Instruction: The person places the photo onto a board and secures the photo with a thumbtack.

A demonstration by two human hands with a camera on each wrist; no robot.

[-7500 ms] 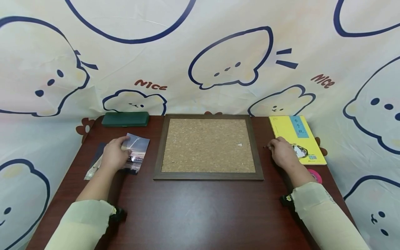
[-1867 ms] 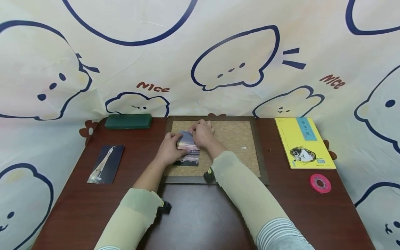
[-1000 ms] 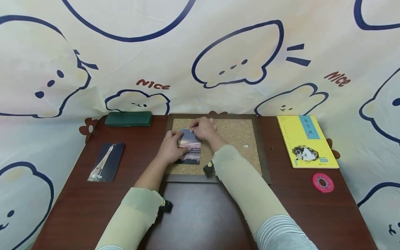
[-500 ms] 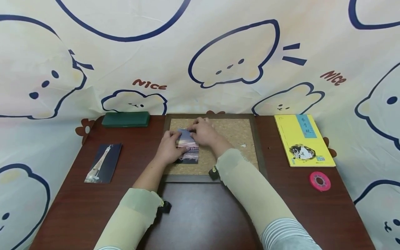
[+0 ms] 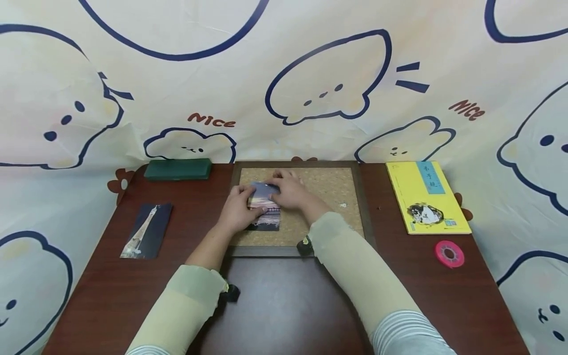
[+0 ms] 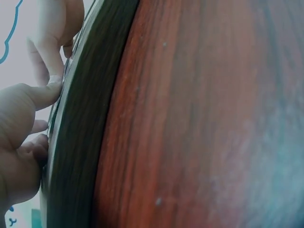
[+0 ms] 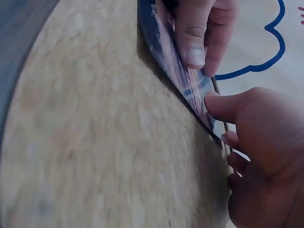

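A dusk landscape photo (image 5: 263, 199) lies on the left half of a framed cork board (image 5: 330, 185), its longer side running toward the person. The left hand (image 5: 237, 209) is partly spread along the print's left side—its thumb rests on the photo's face and its fingers are near the upper left edge. The right hand (image 5: 293, 191) is loosely spread at the upper right corner, its thumb touching the print; whether the fingertips hold anything small, I cannot tell.

A tower photo (image 5: 151, 231) lies on the bench (image 5: 275, 305) left of the board, with a green case (image 5: 177, 169) behind it. To the right sit a yellow book (image 5: 428, 192) with a cat picture and, just in front, a pink tape roll (image 5: 458, 256).
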